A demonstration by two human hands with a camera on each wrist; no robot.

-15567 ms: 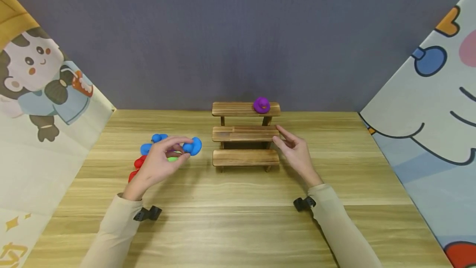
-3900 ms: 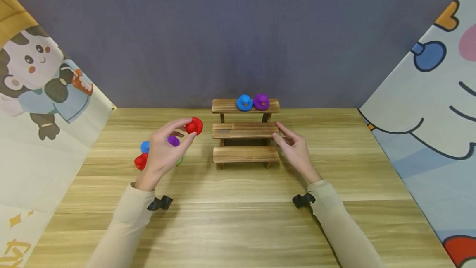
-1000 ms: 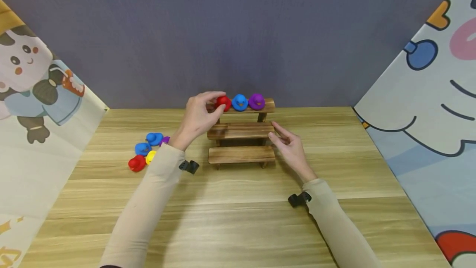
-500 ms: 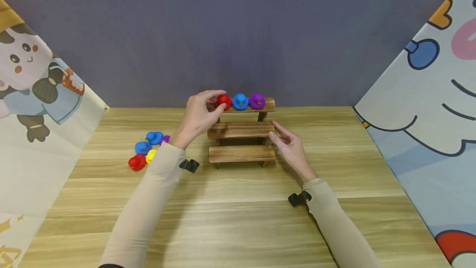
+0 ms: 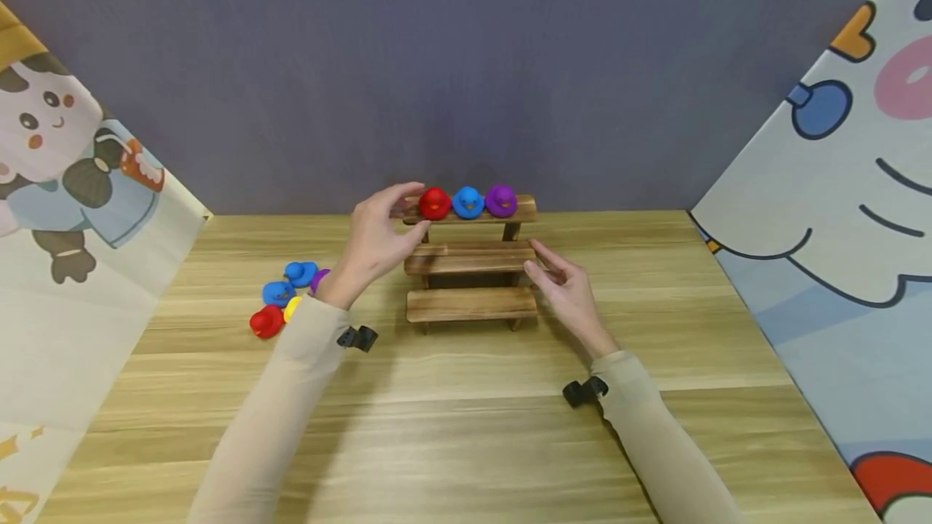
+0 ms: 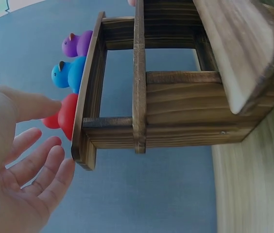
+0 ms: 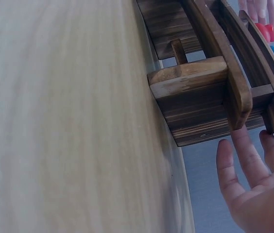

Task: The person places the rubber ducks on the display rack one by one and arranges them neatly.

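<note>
On the top step of a three-step wooden display stand [image 5: 472, 257], a red rubber duck [image 5: 434, 204], a blue rubber duck [image 5: 468, 202] and a purple rubber duck [image 5: 501, 200] sit in a row. My left hand [image 5: 379, 234] is beside the red duck, thumb and fingers spread apart with nothing between them. In the left wrist view its thumb overlaps the red duck [image 6: 68, 116]. My right hand [image 5: 571, 293] holds the right end of the middle step, thumb toward the front and index finger toward the back. Its fingertips lie at the step ends in the right wrist view.
Left of the stand, a group of rubber ducks lies on the wooden table [image 5: 451, 427]: two blue ducks [image 5: 278, 293], a red duck [image 5: 266, 321], a yellow duck [image 5: 293, 308] and a purple duck [image 5: 318, 280]. My left forearm partly covers the group. A grey wall stands behind.
A red duck has joined the blue and purple ones on the top step. My left hand has just let go of it and drawn slightly left. The right hand stays at the stand.
</note>
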